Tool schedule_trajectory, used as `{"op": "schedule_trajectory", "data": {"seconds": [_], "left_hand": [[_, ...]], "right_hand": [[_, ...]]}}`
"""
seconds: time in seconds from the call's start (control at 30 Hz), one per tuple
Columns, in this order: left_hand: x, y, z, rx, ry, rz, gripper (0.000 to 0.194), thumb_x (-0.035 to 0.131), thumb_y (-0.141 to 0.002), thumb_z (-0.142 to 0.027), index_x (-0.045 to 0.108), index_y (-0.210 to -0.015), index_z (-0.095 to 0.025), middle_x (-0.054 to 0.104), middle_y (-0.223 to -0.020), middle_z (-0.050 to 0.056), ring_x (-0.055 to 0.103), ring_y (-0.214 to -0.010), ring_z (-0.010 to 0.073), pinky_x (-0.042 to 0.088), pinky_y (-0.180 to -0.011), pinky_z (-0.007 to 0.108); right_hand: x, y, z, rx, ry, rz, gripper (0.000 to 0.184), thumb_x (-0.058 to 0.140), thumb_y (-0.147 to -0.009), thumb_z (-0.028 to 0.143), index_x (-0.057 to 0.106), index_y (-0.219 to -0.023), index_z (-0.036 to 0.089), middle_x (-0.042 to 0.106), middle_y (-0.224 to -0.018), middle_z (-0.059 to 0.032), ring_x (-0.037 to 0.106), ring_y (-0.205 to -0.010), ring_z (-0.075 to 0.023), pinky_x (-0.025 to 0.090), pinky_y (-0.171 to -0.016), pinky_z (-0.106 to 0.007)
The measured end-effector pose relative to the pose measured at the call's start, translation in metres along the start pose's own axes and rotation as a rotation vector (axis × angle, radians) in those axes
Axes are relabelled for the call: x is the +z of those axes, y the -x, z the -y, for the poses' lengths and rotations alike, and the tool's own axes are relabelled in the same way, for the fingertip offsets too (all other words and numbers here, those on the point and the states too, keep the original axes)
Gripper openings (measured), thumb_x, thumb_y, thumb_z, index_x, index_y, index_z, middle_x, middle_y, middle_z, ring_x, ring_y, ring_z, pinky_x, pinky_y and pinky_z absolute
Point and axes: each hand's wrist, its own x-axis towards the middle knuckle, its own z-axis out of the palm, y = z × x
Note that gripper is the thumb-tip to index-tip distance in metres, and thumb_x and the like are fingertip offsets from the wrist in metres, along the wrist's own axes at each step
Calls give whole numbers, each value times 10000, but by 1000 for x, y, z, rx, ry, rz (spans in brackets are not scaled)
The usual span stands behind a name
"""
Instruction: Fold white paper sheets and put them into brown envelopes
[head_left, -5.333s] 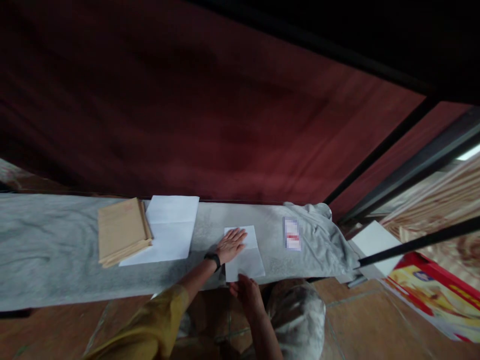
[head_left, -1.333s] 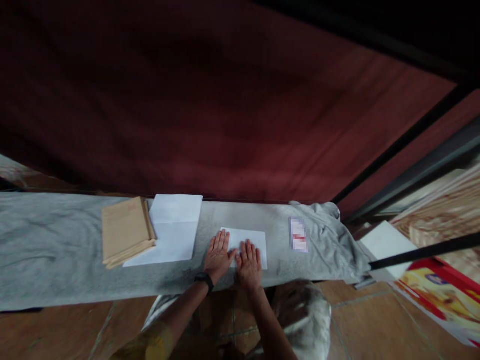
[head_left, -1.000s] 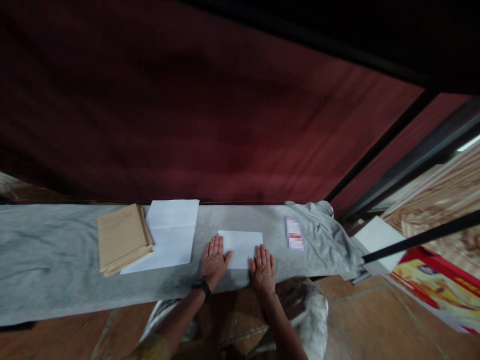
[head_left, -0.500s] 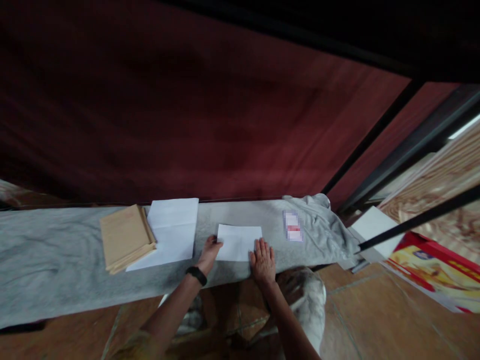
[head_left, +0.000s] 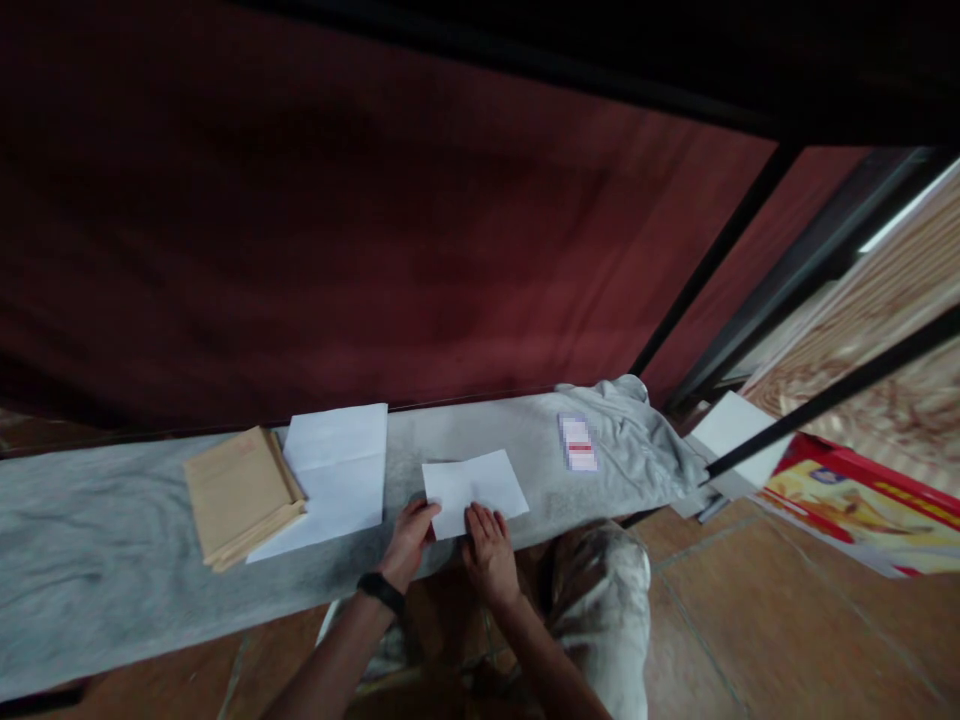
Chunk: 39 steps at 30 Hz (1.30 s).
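Note:
A folded sheet of white paper (head_left: 480,480) lies at a slant over the grey cloth in front of me. My left hand (head_left: 409,540), with a black band on its wrist, pinches the near left corner of the sheet between thumb and fingers. At the near edge, the bent fingers of my right hand (head_left: 491,555) lie on top of the paper, close together; the thumb sits low at the edge, partly hidden. To the left, larger white sheets (head_left: 341,460) lie partly under a stack of brown envelopes (head_left: 240,490).
A grey cloth (head_left: 97,560) covers the long narrow bench. A blurred red-and-white item (head_left: 577,443) lies toward its right end. Beyond stands a dark red panel (head_left: 450,250). A red-and-yellow box (head_left: 862,505) and black bars (head_left: 720,255) are at the right; my knee (head_left: 604,590) is below.
The folded sheet has turned clockwise and come closer to me. My right hand has moved left from its right side to the near edge, its fingers now more bent. My left hand still grips it.

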Motion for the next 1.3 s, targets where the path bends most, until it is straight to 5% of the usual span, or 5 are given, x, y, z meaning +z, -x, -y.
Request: {"op": "schedule_trajectory", "data": {"seconds": [0.23, 0.5, 0.7, 1.0, 1.3], "left_hand": [[9, 12, -19, -344, 314, 87, 324, 553, -898, -454, 646, -941, -147, 735, -880, 116, 716, -780, 186, 549, -657, 274], [32, 12, -12, -204, 266, 44, 204, 685, -775, -185, 641, -972, -153, 706, -860, 64, 686, -728, 162, 525, -674, 269], [35, -1, -19, -125, 292, -23, 289, 639, -773, -125, 610, -1048, -210, 695, -922, 15, 666, -746, 137, 526, -675, 254], [15, -24, -30, -289, 475, -5, 207, 535, -782, -50, 625, -900, -194, 712, -825, 15, 697, -712, 144, 560, -690, 278], [24, -14, -39, -335, 509, 159, 185, 593, -862, -206, 645, -1039, -192, 733, -905, 44, 709, -801, 193, 588, -746, 338]], "right_hand": [[-24, -8, -11, 204, -107, -80, 341, 440, -934, 114, 650, -1187, 206, 696, -1128, -85, 614, -1045, -222, 461, -932, -376], [-32, -3, -16, 415, -37, -50, 219, 469, -945, 140, 683, -928, 184, 673, -906, -72, 606, -870, -225, 464, -820, -339], [-43, -2, -22, 236, -89, 68, 336, 452, -961, 139, 654, -1214, 229, 685, -1057, -67, 618, -950, -203, 455, -861, -314], [-57, -30, 6, 213, -407, 36, 363, 484, -935, 166, 656, -1243, 250, 699, -1150, -62, 617, -1056, -196, 453, -968, -324], [-55, -71, 2, 995, -1432, -437, 377, 654, -724, 524, 672, -898, 190, 699, -799, -25, 631, -709, -178, 504, -620, -271]]}}
